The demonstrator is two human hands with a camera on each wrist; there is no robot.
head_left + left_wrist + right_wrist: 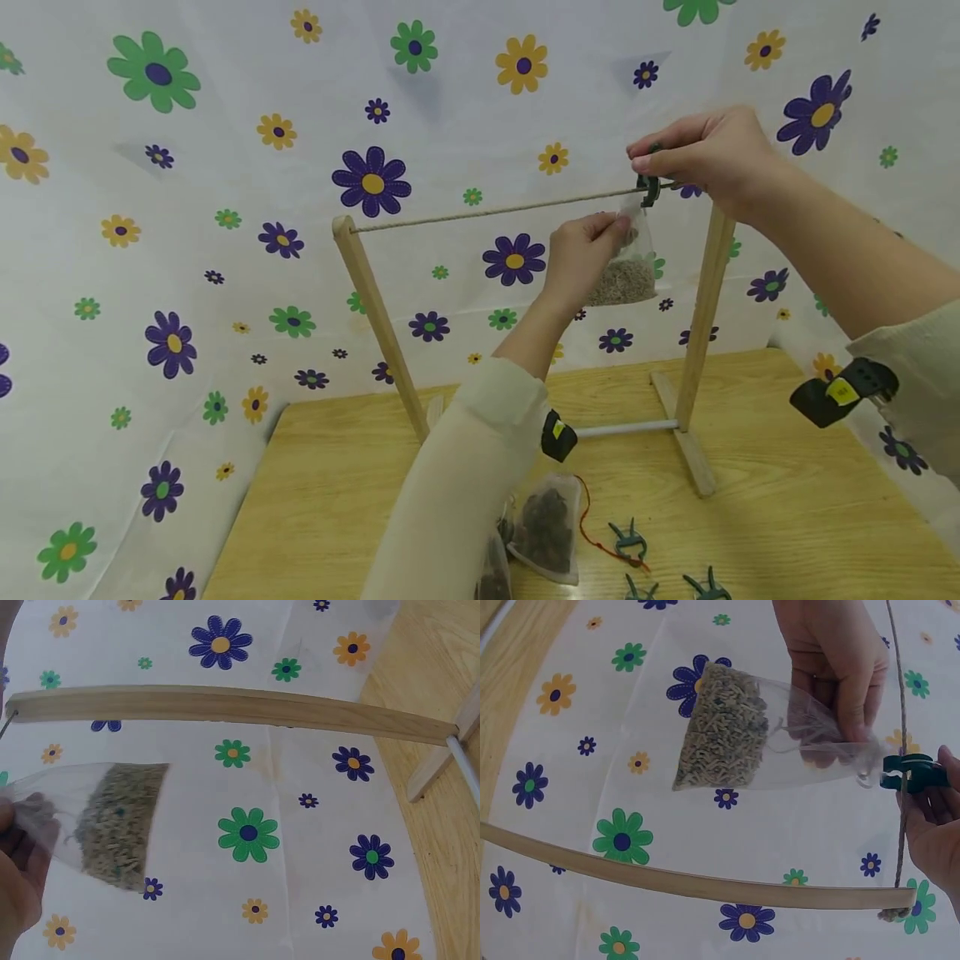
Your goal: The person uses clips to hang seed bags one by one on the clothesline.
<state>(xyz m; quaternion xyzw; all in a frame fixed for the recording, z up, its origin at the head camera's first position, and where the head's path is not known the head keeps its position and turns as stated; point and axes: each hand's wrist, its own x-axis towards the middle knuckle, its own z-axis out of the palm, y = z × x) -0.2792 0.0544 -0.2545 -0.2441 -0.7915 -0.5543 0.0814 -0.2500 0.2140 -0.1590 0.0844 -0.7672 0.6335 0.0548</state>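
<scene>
My left hand (577, 258) pinches the gathered neck of a sheer mesh drawstring bag (624, 282), which hangs just below a thin twine line (480, 213). Pale, chopped dried plant pieces fill its lower part, best seen in the right wrist view as a tan layer in the bag (727, 731). Above it, my right hand (731, 162) squeezes the handles of a small dark green plant clip (915, 772) between thumb and fingers. The clip sits at the twine, its jaws spread apart and facing the bag's gathered top.
A wooden post (378, 321) and a second post (705, 317) carry the twine, joined low down by a white rod (630, 428). On the wooden table (810, 467) lie a dark-filled mesh bag (546, 529) with red cord, another partly behind my left sleeve, and several green clips (630, 542).
</scene>
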